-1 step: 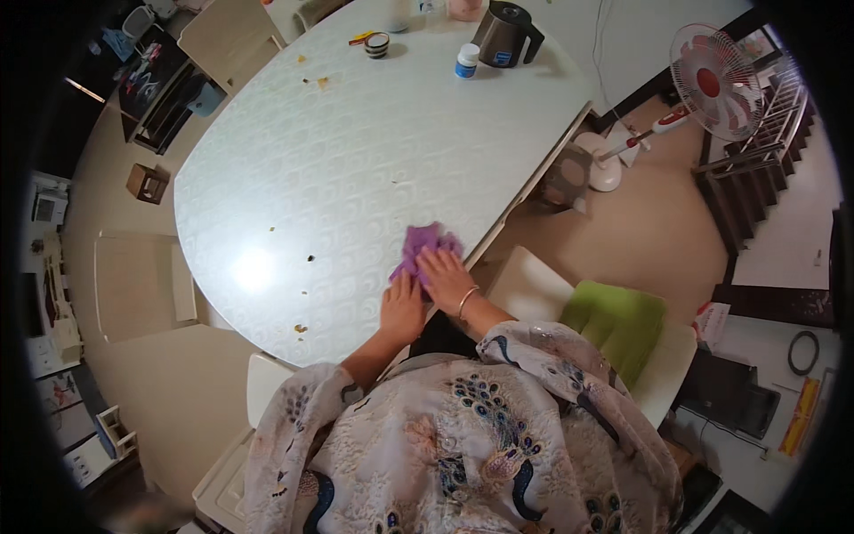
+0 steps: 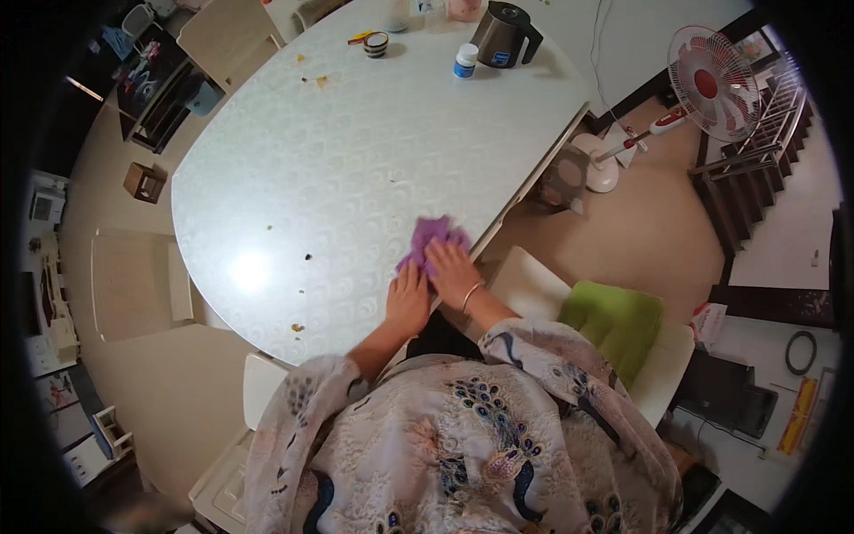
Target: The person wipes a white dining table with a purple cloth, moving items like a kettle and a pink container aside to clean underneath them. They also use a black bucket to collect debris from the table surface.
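A crumpled purple cloth [image 2: 433, 233] lies on the white patterned tabletop [image 2: 347, 169], close to its near right edge. My right hand [image 2: 452, 271] presses on the cloth, its fingers bent over the folds. Beside it my left hand [image 2: 408, 298] holds the cloth's near left edge under its fingertips. The fingers of both hands point away from me, and part of the cloth is hidden under them. Small brown and dark crumbs [image 2: 297, 328] lie left of my hands, with a dark bit [image 2: 309, 257] farther up.
At the far end stand a dark electric kettle [image 2: 507, 36], a white bottle with a blue label [image 2: 465, 62] and a striped round jar [image 2: 375, 44]. Yellowish scraps [image 2: 320, 82] lie near them. A chair with a green cushion [image 2: 614, 325] and a standing fan [image 2: 707, 84] are at right.
Both hands and the purple cloth have shifted slightly away from me and to the right across the tabletop. The things at the far end stand as before.
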Tool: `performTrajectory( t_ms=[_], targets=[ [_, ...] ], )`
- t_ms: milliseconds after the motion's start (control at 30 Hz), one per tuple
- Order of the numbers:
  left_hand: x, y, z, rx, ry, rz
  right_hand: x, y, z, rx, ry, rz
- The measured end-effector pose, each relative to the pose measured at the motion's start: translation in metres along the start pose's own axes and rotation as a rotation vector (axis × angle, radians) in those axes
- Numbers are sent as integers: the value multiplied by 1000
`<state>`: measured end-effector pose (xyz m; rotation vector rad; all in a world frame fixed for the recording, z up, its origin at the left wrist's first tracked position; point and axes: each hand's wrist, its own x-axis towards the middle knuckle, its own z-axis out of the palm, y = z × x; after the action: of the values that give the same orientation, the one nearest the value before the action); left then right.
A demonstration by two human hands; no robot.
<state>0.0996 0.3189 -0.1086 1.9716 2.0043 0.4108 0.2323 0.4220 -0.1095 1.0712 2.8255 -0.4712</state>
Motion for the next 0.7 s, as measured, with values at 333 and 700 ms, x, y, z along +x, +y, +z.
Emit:
performTrajectory(
  t_ms=[333, 700],
  targets=[
    [-6, -8, -6, 196, -52, 59, -5, -21, 24, -7, 57, 89],
    [47, 35, -15, 42, -139, 62, -14, 60, -27, 148, 29, -9]
  ],
)
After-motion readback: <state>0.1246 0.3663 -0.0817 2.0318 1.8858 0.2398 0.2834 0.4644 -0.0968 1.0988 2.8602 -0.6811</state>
